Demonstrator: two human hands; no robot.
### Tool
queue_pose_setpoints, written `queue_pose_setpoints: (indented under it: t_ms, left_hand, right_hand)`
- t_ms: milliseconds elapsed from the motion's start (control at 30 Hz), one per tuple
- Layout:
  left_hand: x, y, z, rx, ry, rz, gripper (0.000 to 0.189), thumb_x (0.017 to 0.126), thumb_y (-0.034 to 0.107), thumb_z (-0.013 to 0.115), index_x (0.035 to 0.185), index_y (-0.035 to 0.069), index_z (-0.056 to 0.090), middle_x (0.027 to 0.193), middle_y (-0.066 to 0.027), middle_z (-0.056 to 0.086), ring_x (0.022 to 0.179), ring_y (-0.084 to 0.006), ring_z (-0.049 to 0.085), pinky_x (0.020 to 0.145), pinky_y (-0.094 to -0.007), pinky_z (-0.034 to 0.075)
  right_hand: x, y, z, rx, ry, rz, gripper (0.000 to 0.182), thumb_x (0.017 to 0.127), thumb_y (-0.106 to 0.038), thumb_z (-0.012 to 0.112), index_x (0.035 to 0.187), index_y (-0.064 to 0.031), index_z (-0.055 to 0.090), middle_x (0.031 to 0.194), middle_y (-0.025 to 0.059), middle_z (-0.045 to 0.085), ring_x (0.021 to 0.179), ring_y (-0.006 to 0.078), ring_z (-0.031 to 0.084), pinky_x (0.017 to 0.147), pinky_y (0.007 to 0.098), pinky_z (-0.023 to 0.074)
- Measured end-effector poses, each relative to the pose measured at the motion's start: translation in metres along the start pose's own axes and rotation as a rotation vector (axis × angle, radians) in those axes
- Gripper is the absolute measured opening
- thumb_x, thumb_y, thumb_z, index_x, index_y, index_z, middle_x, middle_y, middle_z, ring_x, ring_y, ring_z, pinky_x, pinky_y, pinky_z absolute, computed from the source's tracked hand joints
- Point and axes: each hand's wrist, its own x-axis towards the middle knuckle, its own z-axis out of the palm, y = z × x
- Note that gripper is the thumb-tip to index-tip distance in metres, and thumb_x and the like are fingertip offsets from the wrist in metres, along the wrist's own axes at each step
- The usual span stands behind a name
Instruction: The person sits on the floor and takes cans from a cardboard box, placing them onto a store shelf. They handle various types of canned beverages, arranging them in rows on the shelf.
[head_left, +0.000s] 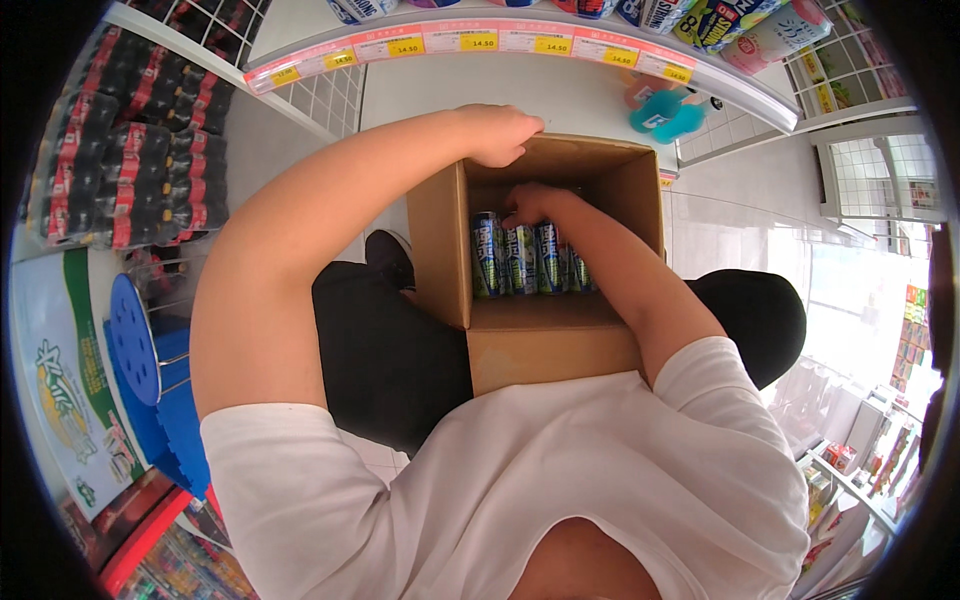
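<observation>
An open cardboard box stands between my knees, its mouth facing me. Several drink cans in blue, green and silver line up in a row inside it. At the box's far left corner, my left hand is closed over the top edge. My right hand reaches into the box, with its fingers bent down at the tops of the cans. Whether those fingers grip a can is hard to see. My right forearm covers part of the row's right end.
Beyond the box is a white shelf; blue-green bottles stand at its right. Above it, a price-tag rail fronts more cans. Shrink-wrapped dark bottles are stacked at left, near a blue round-topped stool.
</observation>
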Motion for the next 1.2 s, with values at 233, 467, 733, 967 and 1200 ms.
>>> queue_pose_setpoints:
  t_ms: [233, 467, 733, 967, 1200]
  left_hand:
    - [-0.003, 0.002, 0.000, -0.016, 0.015, -0.008, 0.033, 0.088, 0.011, 0.064, 0.120, 0.003, 0.060, 0.108, -0.0236, 0.068, 0.104, -0.0419, 0.065, 0.088, -0.0500, 0.052]
    - [0.000, 0.000, -0.001, -0.004, -0.022, -0.015, 0.035, 0.089, 0.012, 0.064, 0.122, 0.004, 0.059, 0.110, -0.0240, 0.068, 0.105, -0.0423, 0.064, 0.089, -0.0496, 0.052]
    - [0.004, 0.005, -0.006, 0.030, -0.068, -0.031, 0.038, 0.089, 0.014, 0.064, 0.126, 0.004, 0.057, 0.116, -0.0241, 0.066, 0.110, -0.0414, 0.063, 0.092, -0.0491, 0.051]
    - [-0.001, 0.011, -0.010, 0.020, -0.073, -0.049, 0.037, 0.090, 0.015, 0.064, 0.125, 0.004, 0.058, 0.117, -0.0244, 0.066, 0.112, -0.0414, 0.062, 0.094, -0.0485, 0.051]
    - [0.004, 0.014, -0.012, 0.104, -0.065, -0.042, 0.036, 0.090, 0.017, 0.065, 0.123, 0.004, 0.057, 0.114, -0.0233, 0.066, 0.110, -0.0408, 0.063, 0.092, -0.0495, 0.052]
  right_hand:
    - [0.005, 0.026, 0.008, 0.288, 0.027, -0.038, 0.062, 0.076, -0.039, 0.084, 0.124, -0.0071, 0.065, 0.128, 0.0146, 0.065, 0.120, 0.0295, 0.060, 0.102, 0.0406, 0.0481]
    - [0.005, 0.025, 0.004, 0.244, -0.038, -0.046, 0.064, 0.077, -0.034, 0.083, 0.131, -0.0083, 0.060, 0.133, 0.0159, 0.062, 0.123, 0.0321, 0.058, 0.104, 0.0442, 0.0466]
    - [-0.068, -0.024, -0.034, -0.157, -0.172, 0.057, 0.052, 0.083, -0.029, 0.073, 0.129, -0.0081, 0.062, 0.128, 0.0190, 0.064, 0.120, 0.0369, 0.061, 0.100, 0.0474, 0.0500]
    - [-0.184, -0.005, -0.065, -0.516, -0.051, 0.033, 0.036, 0.079, -0.010, 0.063, 0.115, -0.0091, 0.071, 0.110, 0.0191, 0.072, 0.105, 0.0368, 0.069, 0.084, 0.0511, 0.0572]
    - [-0.169, -0.019, -0.059, -0.618, 0.016, 0.022, 0.028, 0.080, -0.016, 0.066, 0.106, -0.0070, 0.074, 0.107, 0.0174, 0.072, 0.105, 0.0353, 0.069, 0.086, 0.0493, 0.0568]
